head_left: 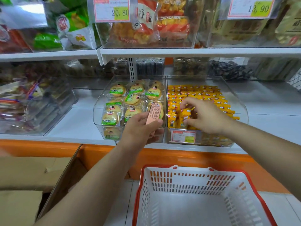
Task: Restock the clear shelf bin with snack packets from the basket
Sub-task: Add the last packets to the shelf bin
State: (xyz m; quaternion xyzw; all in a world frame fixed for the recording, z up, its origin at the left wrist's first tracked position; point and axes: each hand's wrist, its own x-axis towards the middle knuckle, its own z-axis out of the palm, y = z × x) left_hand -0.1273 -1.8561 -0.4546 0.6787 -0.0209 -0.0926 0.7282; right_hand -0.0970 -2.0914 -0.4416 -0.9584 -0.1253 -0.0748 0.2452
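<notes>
A clear shelf bin (236, 95) on the middle shelf holds several small yellow snack packets (203, 93) in rows. My right hand (206, 116) is inside this bin, its fingers curled round an upright yellow packet (184, 118) near the front. My left hand (140, 128) is in front of the neighbouring clear bin (101, 101) of round green-labelled biscuits and grips a slim pink packet (154, 113) held upright. The white basket with a red rim (140, 186) sits below on the floor; the part in view has no packets in it.
An open cardboard box (32, 173) stands at the lower left. An orange shelf base (179, 155) runs behind the basket. More clear bins of snacks fill the upper shelf (179, 51) and the left side. A price tag (183, 136) hangs on the yellow bin's front.
</notes>
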